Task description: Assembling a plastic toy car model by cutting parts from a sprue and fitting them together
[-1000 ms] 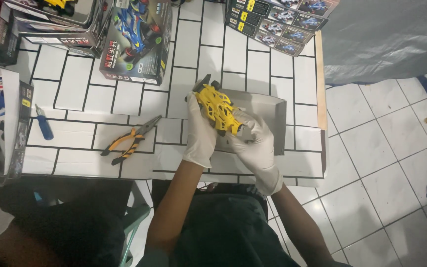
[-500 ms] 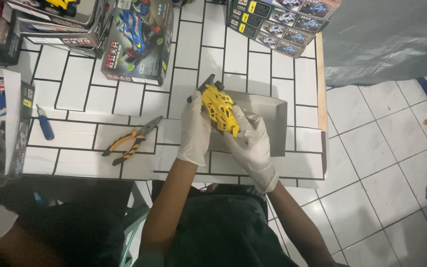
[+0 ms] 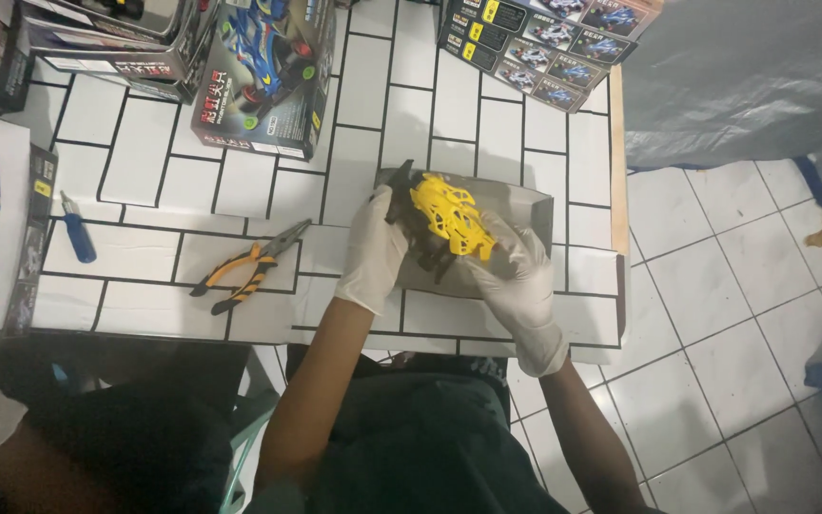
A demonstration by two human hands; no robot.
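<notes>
Car chassis [image 3: 427, 249] half-hidden under hands [image 3: 449, 257]

- Surface [image 3: 525, 143]: white brick-pattern top with dark lines, wooden edge on one side.
- Grey tray [image 3: 530, 205]: near the front edge.
- Orange-handled pliers [image 3: 244, 269]: left of the tray.
- Blue-handled screwdriver [image 3: 77, 229]: further left.
- Model-car boxes [image 3: 264, 81]: along the far side.

Blue car box [image 3: 264, 81] table-top; dark multi-picture box [image 3: 544, 38] top right.

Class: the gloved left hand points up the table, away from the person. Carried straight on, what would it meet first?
Probably the yellow toy car that the left hand already grips; beyond it, bare table, though depth is unclear.
</notes>
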